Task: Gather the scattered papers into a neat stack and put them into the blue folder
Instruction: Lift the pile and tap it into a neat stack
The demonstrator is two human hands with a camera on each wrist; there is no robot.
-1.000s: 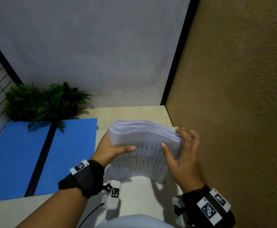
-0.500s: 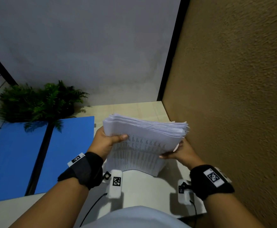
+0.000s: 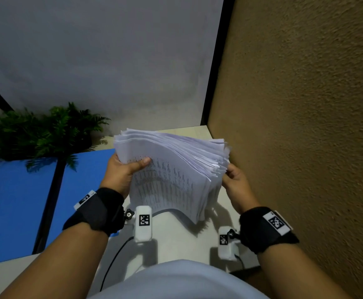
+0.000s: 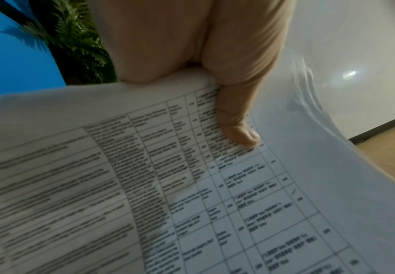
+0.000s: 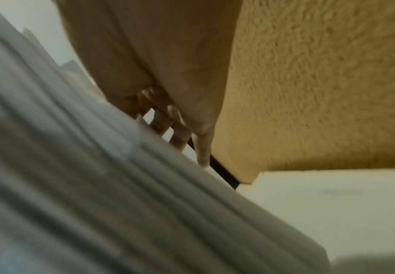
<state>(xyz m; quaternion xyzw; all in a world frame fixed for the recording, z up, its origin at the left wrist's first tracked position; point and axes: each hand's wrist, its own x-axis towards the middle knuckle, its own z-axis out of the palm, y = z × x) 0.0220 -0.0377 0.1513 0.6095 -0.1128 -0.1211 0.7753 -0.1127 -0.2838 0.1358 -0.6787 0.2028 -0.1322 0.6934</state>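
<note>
A thick stack of printed papers (image 3: 172,169) stands on edge over the pale table, bowed and fanned out toward the right. My left hand (image 3: 124,169) grips its upper left corner, thumb (image 4: 238,128) lying across the printed table on the front sheet (image 4: 192,185). My right hand (image 3: 233,180) holds the stack's right edge from behind and below; its fingers (image 5: 180,137) reach past the fanned sheet edges (image 5: 98,176). The blue folder (image 3: 20,201) lies open flat on the table to the left of the stack.
A green fern plant (image 3: 44,134) stands at the folder's far edge. A rough tan wall (image 3: 295,126) runs close along the right of the table (image 3: 176,238). A grey wall (image 3: 100,61) closes the back. Wrist cameras hang under both wrists.
The right hand has dropped from the stack's front top edge to its right side, lower down. The stack has tilted and its sheets have fanned out to the right.
</note>
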